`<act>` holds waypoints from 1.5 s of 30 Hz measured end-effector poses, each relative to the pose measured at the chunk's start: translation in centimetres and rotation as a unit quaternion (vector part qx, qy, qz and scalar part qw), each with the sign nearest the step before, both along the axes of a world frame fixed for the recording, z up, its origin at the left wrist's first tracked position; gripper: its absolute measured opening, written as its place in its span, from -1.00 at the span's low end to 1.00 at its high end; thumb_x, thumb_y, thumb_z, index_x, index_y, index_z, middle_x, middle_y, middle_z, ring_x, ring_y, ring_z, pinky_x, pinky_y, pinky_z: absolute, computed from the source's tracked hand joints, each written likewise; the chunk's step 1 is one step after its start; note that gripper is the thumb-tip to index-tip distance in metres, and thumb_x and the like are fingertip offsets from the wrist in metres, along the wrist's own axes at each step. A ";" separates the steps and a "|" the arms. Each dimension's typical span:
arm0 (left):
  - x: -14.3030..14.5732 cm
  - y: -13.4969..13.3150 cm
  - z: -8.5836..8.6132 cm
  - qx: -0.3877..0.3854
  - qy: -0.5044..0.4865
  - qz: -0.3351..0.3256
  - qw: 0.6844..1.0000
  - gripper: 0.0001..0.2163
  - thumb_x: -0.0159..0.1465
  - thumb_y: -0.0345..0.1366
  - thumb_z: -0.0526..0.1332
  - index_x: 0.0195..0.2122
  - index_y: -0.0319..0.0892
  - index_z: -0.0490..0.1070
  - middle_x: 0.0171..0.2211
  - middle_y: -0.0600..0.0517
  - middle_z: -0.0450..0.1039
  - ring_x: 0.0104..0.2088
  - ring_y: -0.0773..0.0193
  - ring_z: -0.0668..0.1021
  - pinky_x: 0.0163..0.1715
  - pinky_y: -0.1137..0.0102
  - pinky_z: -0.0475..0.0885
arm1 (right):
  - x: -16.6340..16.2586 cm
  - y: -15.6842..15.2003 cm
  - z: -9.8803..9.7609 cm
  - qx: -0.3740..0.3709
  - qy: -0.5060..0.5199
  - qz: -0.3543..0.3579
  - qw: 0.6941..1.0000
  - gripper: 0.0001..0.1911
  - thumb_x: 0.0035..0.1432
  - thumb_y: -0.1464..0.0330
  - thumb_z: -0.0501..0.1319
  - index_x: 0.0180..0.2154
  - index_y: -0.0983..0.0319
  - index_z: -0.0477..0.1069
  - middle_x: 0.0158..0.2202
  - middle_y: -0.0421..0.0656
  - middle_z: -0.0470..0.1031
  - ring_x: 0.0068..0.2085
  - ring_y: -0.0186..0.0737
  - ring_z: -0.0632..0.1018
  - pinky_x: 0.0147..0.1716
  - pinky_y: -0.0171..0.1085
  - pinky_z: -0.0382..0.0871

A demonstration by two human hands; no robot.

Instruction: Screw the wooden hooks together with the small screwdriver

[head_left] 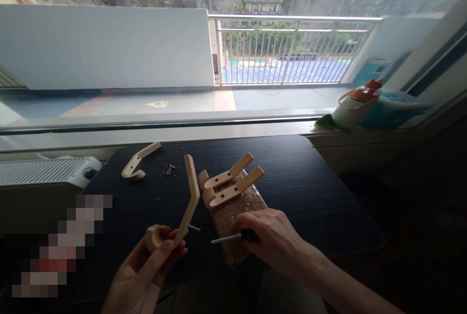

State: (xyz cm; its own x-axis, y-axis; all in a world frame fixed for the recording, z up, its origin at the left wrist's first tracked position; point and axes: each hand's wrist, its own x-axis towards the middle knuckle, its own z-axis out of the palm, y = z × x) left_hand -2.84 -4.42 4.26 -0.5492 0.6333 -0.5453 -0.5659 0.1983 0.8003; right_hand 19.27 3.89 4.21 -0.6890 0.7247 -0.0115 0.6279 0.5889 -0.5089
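Observation:
My left hand (153, 260) grips a curved wooden hook (191, 192) near its bent end, holding it upright. A screw (194, 228) sticks out of the hook's right side. Closed around the dark handle of a screwdriver (228, 239) is my right hand (272, 236), with the metal shaft pointing left. The screwdriver tip is apart from the screw. Beneath and beyond the right hand lies a tape-wrapped brown block (233, 214). Two more wooden hooks (233, 192) with drilled holes rest across its far end.
Another wooden hook (136, 160) lies at the table's back left, beside several loose screws (170, 169). The dark table (292, 177) stands against a window sill (255, 126). A radiator (47, 170) is at left; a white container with an orange top (355, 104) stands at right.

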 end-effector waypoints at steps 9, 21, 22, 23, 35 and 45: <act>-0.2 0.1 -0.3 -0.003 -0.005 0.001 1.000 -0.58 -0.47 -0.34 0.52 -0.49 -0.20 0.53 -0.48 0.09 0.57 -0.50 0.25 0.60 -0.48 0.50 0.58 | 2.9 0.7 1.5 -0.001 -0.006 -0.011 1.000 -0.65 0.26 0.37 -0.06 0.00 0.10 0.37 -0.23 -0.15 0.49 -0.29 -0.33 0.50 -0.33 -0.38 0.25; 0.4 0.3 -0.5 0.001 0.005 -0.027 1.000 -0.64 -0.37 -0.39 0.50 -0.47 -0.19 0.53 -0.44 0.09 0.58 -0.46 0.27 0.61 -0.44 0.52 0.58 | 1.3 -0.3 2.9 0.071 -0.108 0.075 0.989 -0.79 0.16 0.51 0.03 -0.22 0.19 0.37 -0.42 -0.18 0.41 -0.50 -0.35 0.36 -0.53 -0.27 -0.01; 0.5 0.4 -0.4 0.001 0.005 -0.026 1.000 -0.63 -0.38 -0.39 0.50 -0.47 -0.19 0.53 -0.45 0.09 0.58 -0.47 0.27 0.61 -0.45 0.52 0.58 | 1.4 -0.1 3.0 0.060 -0.109 0.081 0.989 -0.79 0.16 0.51 0.02 -0.23 0.20 0.36 -0.42 -0.19 0.42 -0.50 -0.35 0.36 -0.52 -0.27 -0.01; 0.7 0.4 -0.3 0.000 0.004 -0.026 1.000 -0.62 -0.40 -0.38 0.51 -0.48 -0.19 0.53 -0.46 0.09 0.58 -0.48 0.27 0.61 -0.46 0.51 0.58 | 1.6 0.1 3.1 0.040 -0.109 0.084 0.990 -0.79 0.17 0.51 0.01 -0.23 0.19 0.35 -0.42 -0.20 0.43 -0.49 -0.34 0.38 -0.52 -0.28 0.00; 3.1 0.4 -0.1 0.046 0.271 -0.236 0.932 -0.71 -0.06 -0.22 0.40 -0.30 -0.14 0.47 -0.24 0.03 0.57 -0.26 0.28 0.58 -0.27 0.56 0.46 | 3.7 2.0 1.5 -0.229 0.320 -0.162 0.905 -0.56 0.04 0.22 0.24 -0.05 0.24 0.26 -0.44 -0.28 0.28 -0.45 -0.41 0.30 -0.48 -0.39 0.23; 5.4 2.2 1.2 0.083 0.548 -0.285 0.782 -0.66 0.04 -0.26 0.29 -0.11 -0.03 0.43 -0.13 0.03 0.51 -0.11 0.15 0.52 -0.07 0.33 0.39 | 2.2 1.6 -1.3 -0.177 0.350 -0.186 0.901 -0.82 0.09 0.28 0.17 -0.34 0.29 0.36 -0.43 -0.23 0.39 -0.41 -0.36 0.38 -0.42 -0.38 0.29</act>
State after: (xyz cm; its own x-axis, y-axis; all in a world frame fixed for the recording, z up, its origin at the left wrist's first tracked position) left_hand 2.58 -2.26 5.44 -0.2320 0.9578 0.1699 0.6202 0.0111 0.7843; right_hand 21.50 5.51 2.93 -0.3277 0.9431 0.0568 0.2001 0.1280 -0.9714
